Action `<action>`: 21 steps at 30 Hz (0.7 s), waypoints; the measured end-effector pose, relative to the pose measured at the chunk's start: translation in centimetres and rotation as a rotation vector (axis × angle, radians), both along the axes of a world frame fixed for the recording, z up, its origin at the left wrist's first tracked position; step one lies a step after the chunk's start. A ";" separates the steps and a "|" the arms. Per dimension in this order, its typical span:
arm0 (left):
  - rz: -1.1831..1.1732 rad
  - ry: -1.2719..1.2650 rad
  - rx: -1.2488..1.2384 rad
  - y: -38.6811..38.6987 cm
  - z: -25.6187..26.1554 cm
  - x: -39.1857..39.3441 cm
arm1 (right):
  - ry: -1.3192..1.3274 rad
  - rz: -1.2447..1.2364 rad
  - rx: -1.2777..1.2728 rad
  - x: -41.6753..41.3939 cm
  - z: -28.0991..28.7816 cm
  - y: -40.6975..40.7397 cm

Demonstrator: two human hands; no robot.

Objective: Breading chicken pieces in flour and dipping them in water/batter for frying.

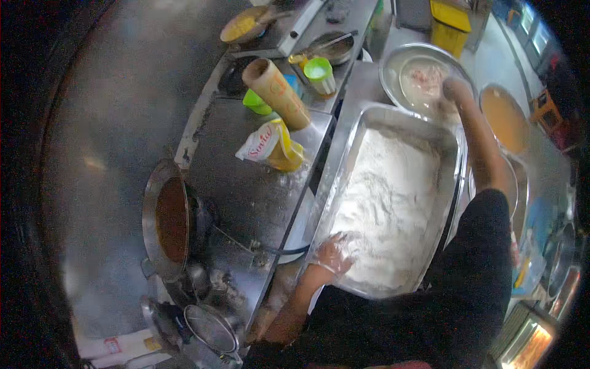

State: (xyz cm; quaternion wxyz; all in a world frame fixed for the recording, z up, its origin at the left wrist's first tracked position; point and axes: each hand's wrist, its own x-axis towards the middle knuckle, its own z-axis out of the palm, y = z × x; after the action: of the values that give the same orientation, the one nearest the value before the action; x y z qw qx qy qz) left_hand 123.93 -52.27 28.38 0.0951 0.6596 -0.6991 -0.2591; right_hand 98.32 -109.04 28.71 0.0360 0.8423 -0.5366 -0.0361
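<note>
A deep rectangular metal tray (454, 184) lies in front of me, spread with white flour-like powder (387, 207). My left hand (333, 256) rests at the tray's near left rim. Its fingers are spread over the powder and hold nothing. Beyond the tray stands a round metal bowl (389, 76) with cloudy liquid and pale, pinkish pieces (424, 78) that look like raw meat. My right hand (452, 90) reaches to the right side of that bowl. It is blurred, and its fingers are hard to make out.
A metal counter on the left carries a Sovia pouch (276, 145), a tall tan cylinder (276, 92) and a green-rimmed cup (319, 74). A wok of dark liquid (173, 221) stands farther left, near a round strainer (212, 327). Orange liquid fills a container (504, 120) at right.
</note>
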 end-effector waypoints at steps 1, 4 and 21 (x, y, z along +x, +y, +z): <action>-0.042 0.035 -0.003 -0.4 -0.4 -1.0 | 0.012 0.047 -0.006 -3.6 -0.8 -1.7; -0.086 0.006 0.049 -2.3 1.0 -0.8 | -0.175 0.119 -0.099 -2.6 -3.3 0.6; 0.070 0.189 0.241 -2.8 2.0 -0.4 | -0.311 -0.476 -0.107 -7.4 -1.0 0.1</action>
State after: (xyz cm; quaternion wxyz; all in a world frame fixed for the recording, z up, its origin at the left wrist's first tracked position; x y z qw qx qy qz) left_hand 123.54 -55.03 30.40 0.0896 0.6629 -0.6274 -0.3987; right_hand 90.93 -108.95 27.72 -0.0118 0.6849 -0.7195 0.1144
